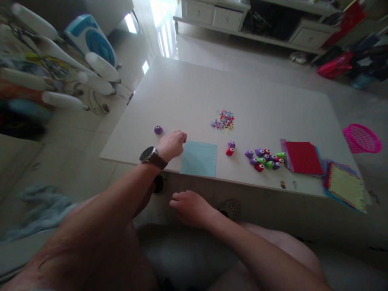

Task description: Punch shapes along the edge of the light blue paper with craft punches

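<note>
My left hand (173, 144), with a watch on the wrist, rests as a loose fist on the white table (188, 93), touching the left edge of a light blue paper sheet (199, 158); I cannot see anything in it. A purple punch (158, 129) sits just left of that hand. My right hand (190, 207) hangs below the table's front edge, fingers relaxed, holding nothing. Right of the blue sheet stand a red and a purple punch (230, 148), then a cluster of several coloured punches (266, 159). A pile of paper confetti (223, 120) lies behind the sheet.
Stacks of coloured paper, red on top (303, 157) and yellow-green (345, 186), lie at the table's right front. A pink basket (362, 138) sits on the floor to the right, a blue fan (92, 40) and a rack at left, white cabinets (227, 16) behind.
</note>
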A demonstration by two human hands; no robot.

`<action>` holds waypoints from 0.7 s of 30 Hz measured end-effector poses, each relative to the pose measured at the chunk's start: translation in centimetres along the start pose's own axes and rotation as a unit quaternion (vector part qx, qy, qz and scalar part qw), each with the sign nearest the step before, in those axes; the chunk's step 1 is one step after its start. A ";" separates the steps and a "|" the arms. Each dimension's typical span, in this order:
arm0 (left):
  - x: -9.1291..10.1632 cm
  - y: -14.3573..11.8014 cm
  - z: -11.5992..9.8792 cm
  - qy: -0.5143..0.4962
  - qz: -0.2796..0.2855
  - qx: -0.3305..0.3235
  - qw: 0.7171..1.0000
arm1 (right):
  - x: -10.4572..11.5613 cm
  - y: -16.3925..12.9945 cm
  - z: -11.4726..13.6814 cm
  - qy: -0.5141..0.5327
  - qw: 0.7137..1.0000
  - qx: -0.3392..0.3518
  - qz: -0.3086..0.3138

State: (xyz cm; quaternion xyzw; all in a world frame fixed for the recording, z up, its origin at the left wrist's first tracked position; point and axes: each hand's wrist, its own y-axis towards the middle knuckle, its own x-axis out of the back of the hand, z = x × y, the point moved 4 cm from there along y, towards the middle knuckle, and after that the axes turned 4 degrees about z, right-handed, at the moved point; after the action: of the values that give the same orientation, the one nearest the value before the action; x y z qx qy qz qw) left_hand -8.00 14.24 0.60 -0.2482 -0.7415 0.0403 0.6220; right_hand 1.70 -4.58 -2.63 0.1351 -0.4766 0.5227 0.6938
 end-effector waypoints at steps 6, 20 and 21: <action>-0.7 0.1 0.5 -0.015 0.031 0.014 0.999 | -0.3 0.1 -0.4 -0.001 1.000 -0.005 0.006; -0.4 -0.4 -0.6 0.015 0.006 0.011 1.000 | 0.0 0.0 -1.2 -0.005 1.000 -0.022 0.013; -0.7 -0.6 -1.5 0.006 0.009 -0.012 1.000 | 0.1 0.0 -1.4 -0.008 1.000 -0.025 0.014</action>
State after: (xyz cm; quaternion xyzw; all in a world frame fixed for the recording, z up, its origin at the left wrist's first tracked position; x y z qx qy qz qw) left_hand -6.70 13.05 0.48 -0.2624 -0.7357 0.0359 0.6233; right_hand 2.39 -3.59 -3.31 0.1154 -0.4974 0.5186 0.6858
